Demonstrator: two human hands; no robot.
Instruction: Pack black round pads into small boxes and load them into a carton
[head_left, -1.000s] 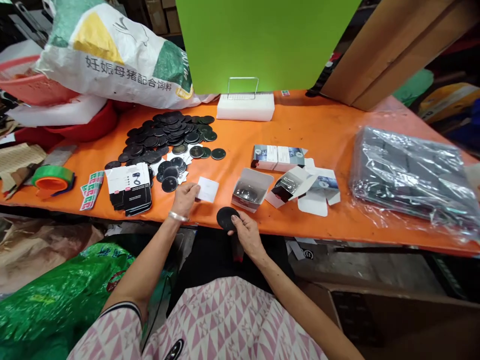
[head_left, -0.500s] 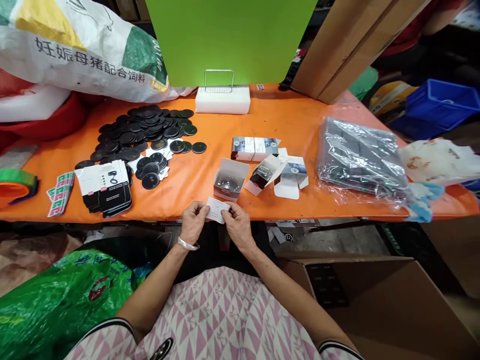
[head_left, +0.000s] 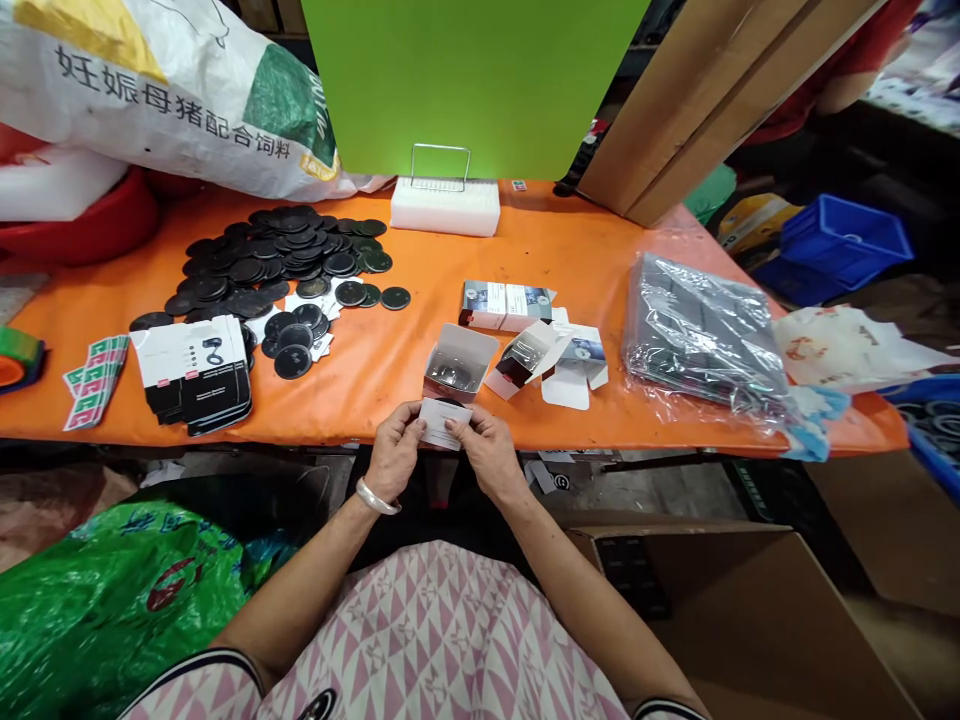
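Between my two hands is a small white printed paper, held at the table's front edge. My left hand pinches its left side, and my right hand pinches its right side. A dark rounded edge shows just behind the paper; I cannot make out what it belongs to. Right beyond the hands stands an open small box with something clear and shiny inside. To its right lie another open box on its side and a box with spread flaps. Closed printed boxes sit behind them.
Black round discs are heaped at left, behind a stack of flat printed cartons. A plastic-wrapped grey bundle lies at right. A white foam block stands at the back. A large cardboard box is below, right.
The paper has turned more level and sits slightly further right between my hands, with a dark edge now showing behind it. The whole view has shifted a little.
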